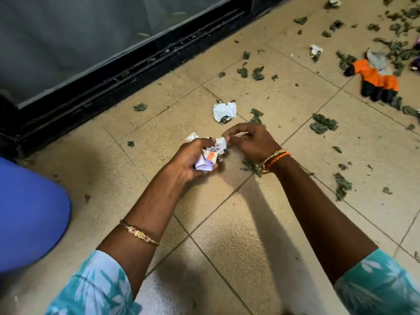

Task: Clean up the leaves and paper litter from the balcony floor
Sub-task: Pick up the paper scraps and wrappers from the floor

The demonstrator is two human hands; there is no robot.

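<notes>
Patterned teal sleeves sit nearest, both forearms reaching out over the tiled balcony floor (284,94). Left hand (193,160) curls its fingers round a wad of crumpled paper (208,159), used as a store so scraps need not be dropped again. Right hand (247,142) pinches another scrap (221,143) against that wad, apparently adding it. Just beyond lies a printed paper scrap (225,112); dry leaves (323,123) scatter right and far, around an orange glove (375,80)
</notes>
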